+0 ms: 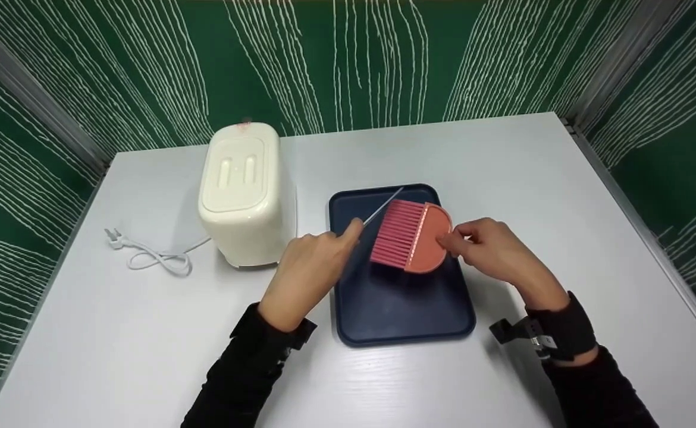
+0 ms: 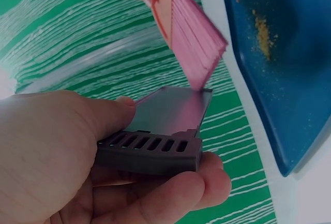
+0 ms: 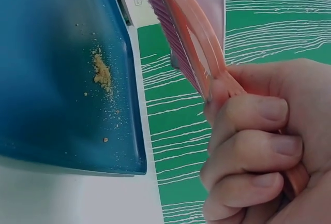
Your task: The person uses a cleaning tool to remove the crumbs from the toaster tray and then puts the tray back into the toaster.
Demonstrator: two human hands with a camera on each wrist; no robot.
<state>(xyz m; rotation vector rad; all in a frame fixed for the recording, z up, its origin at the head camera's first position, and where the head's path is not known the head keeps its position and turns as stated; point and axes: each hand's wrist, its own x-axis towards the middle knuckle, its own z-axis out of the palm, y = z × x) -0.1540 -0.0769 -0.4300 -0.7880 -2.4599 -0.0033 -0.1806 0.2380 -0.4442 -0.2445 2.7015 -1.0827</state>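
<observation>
My left hand grips a flat metal crumb tray by its dark slotted end, thumb on top and fingers beneath. In the head view this crumb tray appears almost edge-on as a thin pale line. With my right hand I hold an orange brush with pink bristles, fingers curled round its handle. The bristle tips meet the far edge of the crumb tray in the left wrist view. Both are held over a dark blue tray. A small heap of yellow-brown crumbs lies scattered in the blue tray.
A cream toaster with its lid on stands left of the blue tray. Its white cord and plug lie on the white table farther left. Green walls with white streaks enclose the table at the back and sides.
</observation>
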